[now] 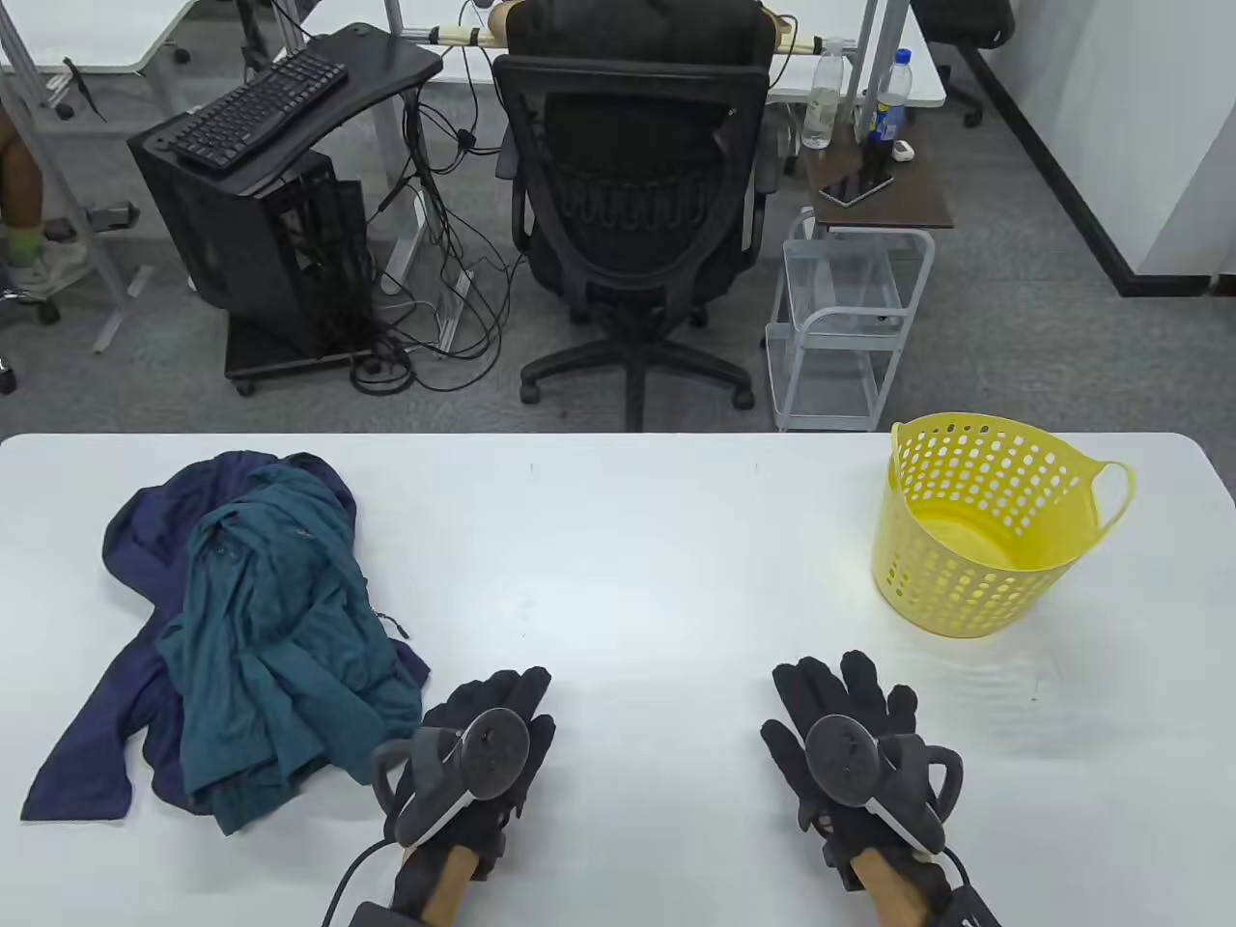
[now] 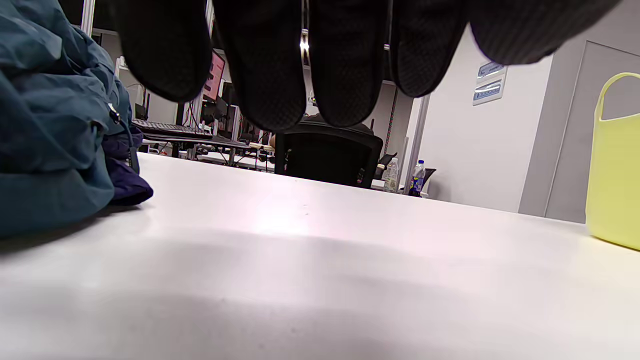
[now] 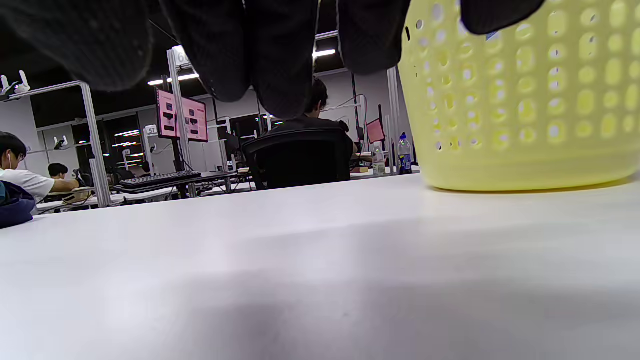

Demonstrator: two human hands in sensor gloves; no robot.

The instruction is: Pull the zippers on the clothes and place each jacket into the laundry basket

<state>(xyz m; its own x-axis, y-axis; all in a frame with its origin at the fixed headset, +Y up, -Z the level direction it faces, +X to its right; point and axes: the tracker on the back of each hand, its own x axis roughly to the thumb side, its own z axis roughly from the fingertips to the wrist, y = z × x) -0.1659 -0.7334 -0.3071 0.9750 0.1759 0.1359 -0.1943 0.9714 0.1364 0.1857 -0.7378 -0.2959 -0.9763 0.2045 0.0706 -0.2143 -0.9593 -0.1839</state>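
Observation:
A teal jacket [image 1: 280, 637] lies crumpled on top of a navy jacket [image 1: 97, 734] at the table's left. The yellow laundry basket [image 1: 975, 526] stands empty at the right. My left hand [image 1: 492, 715] hovers flat above the table just right of the jackets, fingers straight, holding nothing. My right hand [image 1: 840, 705] lies flat in the same way, below and left of the basket. In the left wrist view the teal jacket [image 2: 45, 130] fills the left edge, with the basket [image 2: 615, 165] at the far right. The basket [image 3: 520, 95] looms close in the right wrist view.
The white table [image 1: 628, 560] stretches between the jackets and the basket. Beyond its far edge stand a black office chair [image 1: 637, 203], a wire cart [image 1: 850, 319] with bottles, and a computer stand [image 1: 270, 193] with a keyboard.

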